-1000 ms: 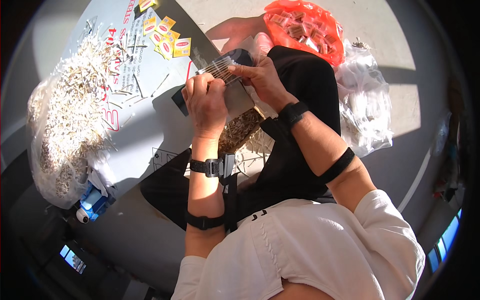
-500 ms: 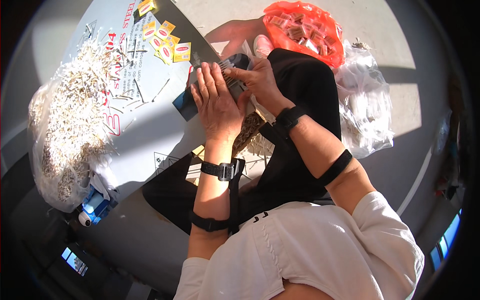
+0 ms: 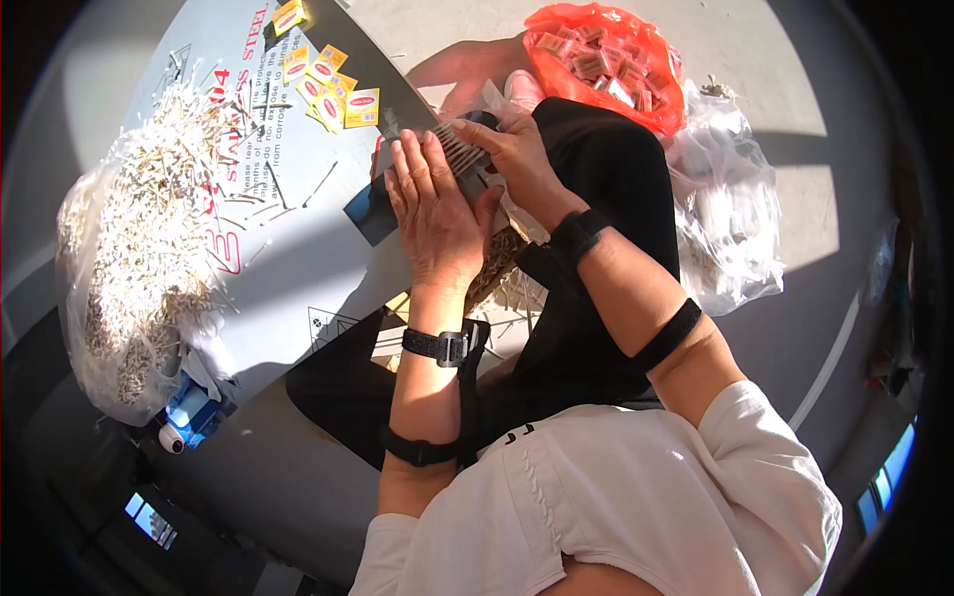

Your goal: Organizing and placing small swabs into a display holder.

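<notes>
My left hand (image 3: 442,219) lies with its fingers stretched out over the left side of a row of thin pale sticks (image 3: 463,152). My right hand (image 3: 522,159) is closed at the other side of that row, its thumb bent over the top. A piece of clear plastic film (image 3: 492,97) sticks up at its fingers; how far the film reaches under the hand is hidden. Below both hands, between my legs, an open box (image 3: 497,253) shows more loose sticks. Several small yellow boxes (image 3: 326,87) lie on the sheet-covered table beyond my left hand.
A large clear bag (image 3: 89,308) spills a heap of pale sticks (image 3: 149,238) over the printed grey table (image 3: 288,268). At the right, a red plastic bag (image 3: 552,22) holds several small packs, beside a white translucent bag (image 3: 725,199). A blue and white object (image 3: 194,407) sits below the table edge.
My right thumb has drawn back up off the sticks, baring more of the row. The clear film now stands out more at my right fingers. My left hand has shifted slightly downward.
</notes>
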`<state>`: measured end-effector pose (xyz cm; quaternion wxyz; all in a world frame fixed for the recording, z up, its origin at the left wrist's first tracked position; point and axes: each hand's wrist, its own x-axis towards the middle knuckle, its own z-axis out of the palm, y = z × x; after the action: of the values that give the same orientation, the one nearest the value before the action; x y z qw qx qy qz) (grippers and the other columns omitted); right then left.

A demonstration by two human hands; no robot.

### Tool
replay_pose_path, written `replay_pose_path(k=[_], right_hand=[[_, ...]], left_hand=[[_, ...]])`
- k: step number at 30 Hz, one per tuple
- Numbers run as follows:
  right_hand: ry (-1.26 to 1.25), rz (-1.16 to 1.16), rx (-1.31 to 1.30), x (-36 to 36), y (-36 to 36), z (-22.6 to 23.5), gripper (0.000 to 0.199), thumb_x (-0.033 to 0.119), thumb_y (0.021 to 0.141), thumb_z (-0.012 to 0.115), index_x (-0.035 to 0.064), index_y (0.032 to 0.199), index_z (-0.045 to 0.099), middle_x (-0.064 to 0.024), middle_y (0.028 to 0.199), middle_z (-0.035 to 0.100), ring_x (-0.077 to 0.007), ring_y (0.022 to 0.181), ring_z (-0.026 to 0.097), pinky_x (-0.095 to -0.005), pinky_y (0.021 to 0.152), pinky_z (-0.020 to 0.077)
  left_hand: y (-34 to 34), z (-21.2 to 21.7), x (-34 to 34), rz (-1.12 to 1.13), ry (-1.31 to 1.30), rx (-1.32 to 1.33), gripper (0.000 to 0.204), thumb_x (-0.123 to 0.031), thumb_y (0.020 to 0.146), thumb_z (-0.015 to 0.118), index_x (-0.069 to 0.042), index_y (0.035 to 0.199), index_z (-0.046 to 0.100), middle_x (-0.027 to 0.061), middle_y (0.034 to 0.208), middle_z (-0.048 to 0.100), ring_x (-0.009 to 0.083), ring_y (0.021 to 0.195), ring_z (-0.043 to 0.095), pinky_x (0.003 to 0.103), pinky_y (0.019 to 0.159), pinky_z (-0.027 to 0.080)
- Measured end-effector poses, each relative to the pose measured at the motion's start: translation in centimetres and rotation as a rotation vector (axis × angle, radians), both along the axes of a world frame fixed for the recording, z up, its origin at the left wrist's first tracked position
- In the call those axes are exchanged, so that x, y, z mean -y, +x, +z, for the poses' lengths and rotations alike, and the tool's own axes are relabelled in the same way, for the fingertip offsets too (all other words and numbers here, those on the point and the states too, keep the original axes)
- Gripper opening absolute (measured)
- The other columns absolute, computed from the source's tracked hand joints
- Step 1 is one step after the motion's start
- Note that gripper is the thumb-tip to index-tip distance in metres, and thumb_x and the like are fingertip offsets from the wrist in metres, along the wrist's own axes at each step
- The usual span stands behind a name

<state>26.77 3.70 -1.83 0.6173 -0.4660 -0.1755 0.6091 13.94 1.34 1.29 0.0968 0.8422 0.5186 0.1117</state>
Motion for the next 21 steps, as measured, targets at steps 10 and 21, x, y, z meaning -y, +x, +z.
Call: replay_pose_path(k=[10, 21], right_hand=[[-0.099, 0.001, 0.003, 0.3, 0.1, -0.6, 0.012, 0.012, 0.086, 0.071, 0.0012, 0.080, 0.070, 0.0000, 0.067, 0.064, -0.0059, 0.056, 0.055, -0.0234, 0.049, 0.0398], [-0.028, -0.015, -0.040, 0.3, 0.1, 0.2, 0.007, 0.006, 0.081, 0.069, 0.0002, 0.082, 0.071, -0.0025, 0.073, 0.067, -0.0071, 0.060, 0.059, -0.0214, 0.053, 0.0435]], left_hand=[[0.2, -0.2, 0.1, 0.062, -0.035, -0.013, 0.093, -0.050, 0.088, 0.059, 0.002, 0.151, 0.015, 0.0243, 0.157, 0.017, 0.0387, 0.147, 0.012, 0.054, 0.117, 0.012], [-0.6, -0.4, -0.1, 0.048, 0.023, 0.203, 0.088, -0.052, 0.091, 0.054, 0.000, 0.151, 0.017, 0.0236, 0.157, 0.018, 0.0381, 0.147, 0.014, 0.054, 0.117, 0.013]])
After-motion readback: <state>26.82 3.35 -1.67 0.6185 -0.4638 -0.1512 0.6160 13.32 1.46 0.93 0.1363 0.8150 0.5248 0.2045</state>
